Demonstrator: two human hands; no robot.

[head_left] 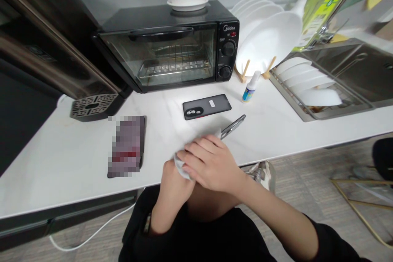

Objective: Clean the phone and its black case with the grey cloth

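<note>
My left hand [176, 184] is closed round the near end of a slim smartphone [235, 126], its fingers mostly hidden. The phone is tilted, nearly edge-on, its far end sticking out past my right hand [211, 163]. That hand is curled over the phone, pressing a white wipe [181, 168] against it; the wipe shows at both sides of the fingers. Behind the hands, a dark translucent phone case [207, 107] with camera cut-outs lies on the counter. A small spray bottle [250, 88] with a blue label stands to its right.
On the white counter [166, 131], a dark flat object [142, 139], its face pixelated, lies to the left. Behind are a black toaster oven [172, 57], a drip tray [93, 106] and racked white plates [267, 41]. A sink [353, 65] with dishes is at the right.
</note>
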